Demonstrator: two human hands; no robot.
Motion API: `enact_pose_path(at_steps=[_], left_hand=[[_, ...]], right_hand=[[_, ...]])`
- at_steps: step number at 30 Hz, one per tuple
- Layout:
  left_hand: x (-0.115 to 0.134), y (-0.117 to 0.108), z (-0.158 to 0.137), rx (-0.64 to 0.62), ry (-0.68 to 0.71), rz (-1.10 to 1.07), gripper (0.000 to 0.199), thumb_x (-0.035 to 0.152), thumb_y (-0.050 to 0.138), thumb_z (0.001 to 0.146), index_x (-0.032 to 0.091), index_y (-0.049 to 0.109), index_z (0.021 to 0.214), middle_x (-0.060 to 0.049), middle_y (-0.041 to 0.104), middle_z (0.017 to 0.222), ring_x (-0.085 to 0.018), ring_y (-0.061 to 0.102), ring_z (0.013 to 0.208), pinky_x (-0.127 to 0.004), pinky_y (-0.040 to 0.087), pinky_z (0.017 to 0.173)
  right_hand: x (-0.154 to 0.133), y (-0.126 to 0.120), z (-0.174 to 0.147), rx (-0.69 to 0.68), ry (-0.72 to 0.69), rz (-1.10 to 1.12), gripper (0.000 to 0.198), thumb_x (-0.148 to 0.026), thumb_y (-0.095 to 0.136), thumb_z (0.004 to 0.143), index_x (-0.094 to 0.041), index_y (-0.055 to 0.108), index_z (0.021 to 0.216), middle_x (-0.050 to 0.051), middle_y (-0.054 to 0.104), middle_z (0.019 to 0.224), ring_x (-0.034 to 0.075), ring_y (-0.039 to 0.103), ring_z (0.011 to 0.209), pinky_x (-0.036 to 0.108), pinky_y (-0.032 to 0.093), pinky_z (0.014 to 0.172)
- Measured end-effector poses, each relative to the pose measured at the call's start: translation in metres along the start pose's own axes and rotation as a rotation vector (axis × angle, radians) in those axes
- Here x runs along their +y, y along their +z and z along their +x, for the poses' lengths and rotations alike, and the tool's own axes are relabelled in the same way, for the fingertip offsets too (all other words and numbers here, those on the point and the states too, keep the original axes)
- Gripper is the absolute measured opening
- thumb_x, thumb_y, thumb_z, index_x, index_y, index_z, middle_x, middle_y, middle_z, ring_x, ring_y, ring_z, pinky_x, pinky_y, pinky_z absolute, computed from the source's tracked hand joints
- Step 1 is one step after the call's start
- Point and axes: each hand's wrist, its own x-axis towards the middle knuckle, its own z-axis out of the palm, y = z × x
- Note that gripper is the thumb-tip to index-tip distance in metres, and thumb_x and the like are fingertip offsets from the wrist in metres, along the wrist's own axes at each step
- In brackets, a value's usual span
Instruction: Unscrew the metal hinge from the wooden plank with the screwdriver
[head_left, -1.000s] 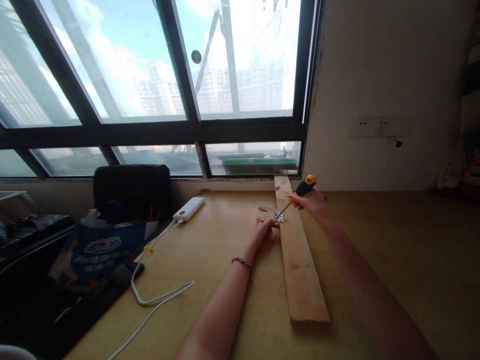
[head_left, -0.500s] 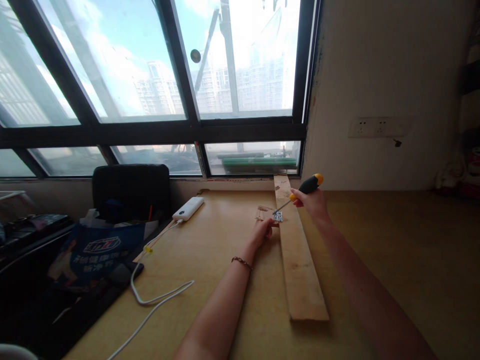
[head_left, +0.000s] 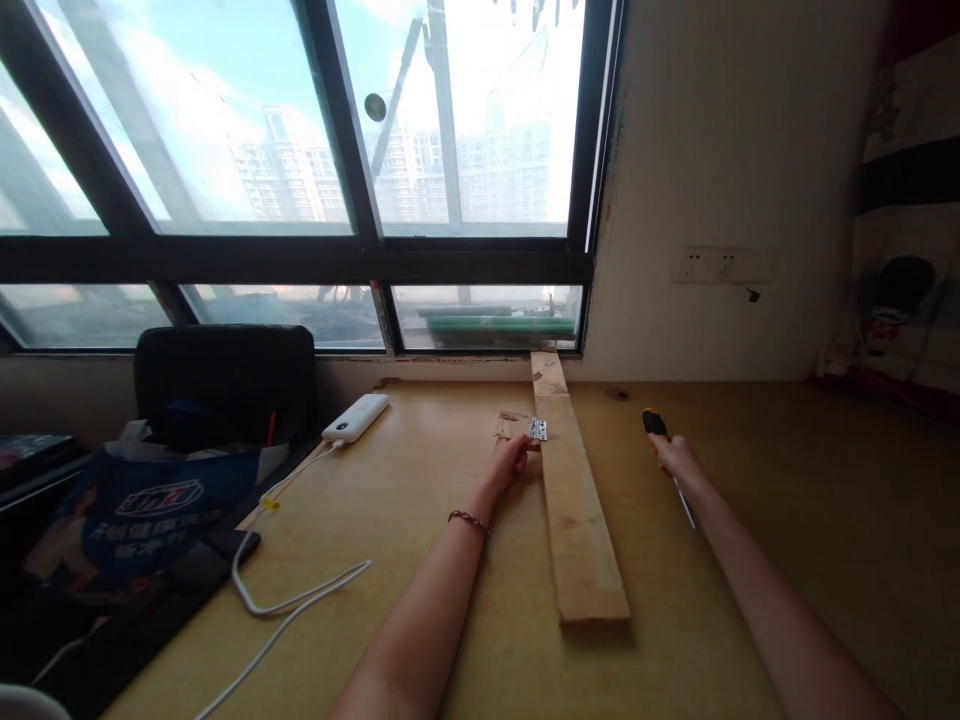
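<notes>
A long wooden plank (head_left: 581,530) lies on the table, pointing toward the window. On its left edge sits a silver metal hinge (head_left: 538,429). Just left of the hinge is a small pale wooden piece (head_left: 514,421), its outline hard to tell from the tabletop. My left hand (head_left: 511,458) is closed against that piece, just below the hinge; its fingertips are partly hidden. Off to the plank's right, my right hand (head_left: 677,458) grips a screwdriver (head_left: 654,421) with a black and yellow handle, its metal shaft slanting down toward me, away from the hinge.
On the table's left side, a white power bank (head_left: 356,417) trails a white cable (head_left: 300,603). A blue bag (head_left: 161,510) and a black chair (head_left: 225,385) stand beyond the left edge. The window (head_left: 465,120) and a wall socket (head_left: 724,264) are behind.
My right hand has drawn the screwdriver off the hinge, over to the right of the plank, and its shaft now points toward me. My left hand stays by the hinge. The view has turned slightly right.
</notes>
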Motion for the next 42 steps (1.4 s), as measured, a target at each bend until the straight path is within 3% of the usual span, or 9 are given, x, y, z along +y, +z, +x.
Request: enact_pose_path(at_steps=[4, 8, 11, 15, 31, 33, 37, 39, 42], left_hand=[[-0.004, -0.002, 0.003, -0.027, 0.004, -0.012, 0.022, 0.034, 0.049, 0.067, 0.013, 0.052, 0.060, -0.009, 0.067, 0.068, -0.002, 0.027, 0.031, -0.021, 0.015, 0.035], [-0.004, -0.001, 0.004, -0.013, 0.004, -0.001, 0.022, 0.034, 0.049, 0.066, 0.013, 0.052, 0.059, -0.007, 0.064, 0.060, -0.003, 0.028, 0.031, -0.021, 0.015, 0.035], [-0.003, 0.000, 0.002, 0.011, -0.013, 0.013, 0.023, 0.035, 0.050, 0.066, 0.014, 0.051, 0.057, -0.005, 0.060, 0.052, -0.003, 0.029, 0.032, -0.020, 0.017, 0.035], [-0.001, 0.001, 0.001, -0.007, -0.024, -0.005, 0.022, 0.034, 0.050, 0.065, 0.014, 0.051, 0.056, -0.008, 0.065, 0.063, -0.002, 0.027, 0.031, -0.021, 0.017, 0.035], [-0.002, -0.001, 0.002, -0.029, 0.003, -0.081, 0.019, 0.031, 0.051, 0.066, 0.013, 0.052, 0.061, -0.005, 0.062, 0.056, -0.003, 0.026, 0.032, -0.022, 0.015, 0.036], [-0.002, 0.000, 0.002, -0.020, 0.007, -0.076, 0.019, 0.031, 0.051, 0.066, 0.013, 0.052, 0.060, -0.004, 0.061, 0.054, -0.003, 0.027, 0.032, -0.022, 0.015, 0.036], [-0.001, 0.000, 0.002, -0.028, -0.007, -0.071, 0.020, 0.032, 0.051, 0.064, 0.014, 0.049, 0.055, -0.006, 0.063, 0.059, -0.003, 0.027, 0.032, -0.022, 0.016, 0.036], [-0.001, 0.000, 0.003, -0.031, -0.024, -0.078, 0.020, 0.032, 0.050, 0.064, 0.014, 0.049, 0.055, -0.007, 0.065, 0.062, -0.002, 0.026, 0.031, -0.022, 0.015, 0.036], [-0.002, 0.000, 0.004, -0.032, -0.046, -0.097, 0.018, 0.032, 0.050, 0.064, 0.014, 0.051, 0.059, -0.006, 0.066, 0.064, -0.002, 0.025, 0.031, -0.021, 0.015, 0.036]], right_hand=[[0.019, 0.006, 0.003, 0.013, -0.056, -0.416, 0.029, -0.032, 0.046, 0.078, -0.011, 0.060, 0.092, 0.017, 0.065, 0.086, 0.027, 0.064, 0.081, 0.029, 0.045, 0.058], [0.020, 0.007, -0.002, 0.009, -0.090, -0.576, 0.035, -0.030, 0.046, 0.079, -0.012, 0.055, 0.108, 0.018, 0.063, 0.098, 0.029, 0.061, 0.092, 0.034, 0.047, 0.068], [0.022, 0.007, -0.006, 0.039, -0.085, -0.623, 0.035, -0.028, 0.045, 0.081, -0.013, 0.052, 0.111, 0.017, 0.060, 0.103, 0.028, 0.060, 0.094, 0.036, 0.047, 0.071], [0.024, 0.008, -0.009, 0.079, -0.110, -0.670, 0.034, -0.029, 0.045, 0.082, -0.012, 0.053, 0.111, 0.018, 0.055, 0.108, 0.028, 0.059, 0.096, 0.036, 0.047, 0.074], [0.029, 0.013, -0.009, 0.200, -0.173, -0.760, 0.041, -0.040, 0.051, 0.080, -0.008, 0.055, 0.104, 0.021, 0.055, 0.102, 0.034, 0.052, 0.100, 0.041, 0.042, 0.076], [0.028, 0.015, -0.010, 0.275, -0.272, -0.728, 0.039, -0.037, 0.053, 0.078, -0.006, 0.054, 0.102, 0.023, 0.053, 0.104, 0.035, 0.049, 0.103, 0.043, 0.039, 0.081], [0.018, 0.025, -0.015, 0.311, -0.706, -0.407, 0.033, -0.031, 0.054, 0.077, -0.012, 0.053, 0.104, 0.019, 0.053, 0.108, 0.032, 0.046, 0.106, 0.046, 0.033, 0.091], [0.003, 0.037, -0.022, 0.192, -0.864, -0.164, 0.037, -0.033, 0.055, 0.076, -0.016, 0.050, 0.109, 0.014, 0.056, 0.106, 0.028, 0.048, 0.103, 0.044, 0.035, 0.091], [-0.029, 0.062, -0.038, -0.098, -0.924, 0.055, 0.059, -0.039, 0.062, 0.072, -0.020, 0.039, 0.123, 0.008, 0.056, 0.112, 0.024, 0.049, 0.107, 0.039, 0.038, 0.092]])
